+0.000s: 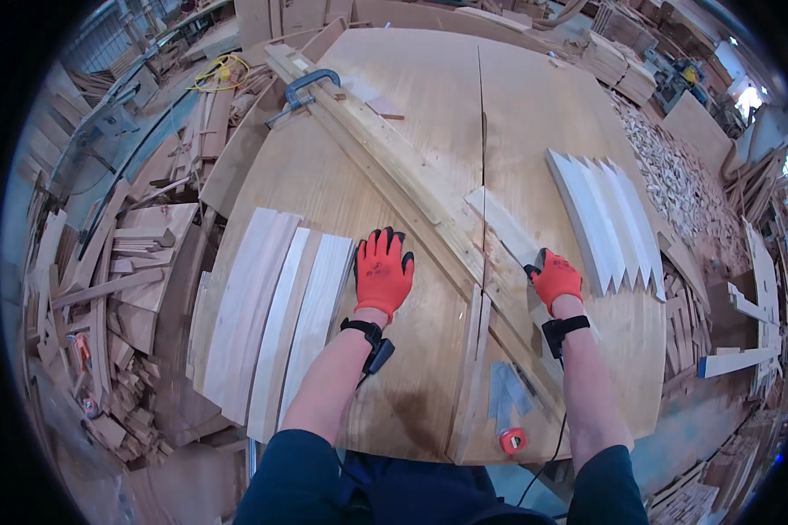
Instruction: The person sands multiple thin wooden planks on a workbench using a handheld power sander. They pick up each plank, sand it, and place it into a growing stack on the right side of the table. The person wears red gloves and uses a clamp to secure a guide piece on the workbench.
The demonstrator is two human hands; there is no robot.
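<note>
My right grip (555, 278) is curled at the pale board (505, 227), can't tell how tight; board runs far-left to near-right, left grip (383, 273) is farther off, fingers spread, empty

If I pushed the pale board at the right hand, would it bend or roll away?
The pale board would probably stay stiff, since it looks like straight, solid wood. It likely wouldn't roll, being flat-sided. It might slide from the right hand, as nothing visible fastens it.
</note>
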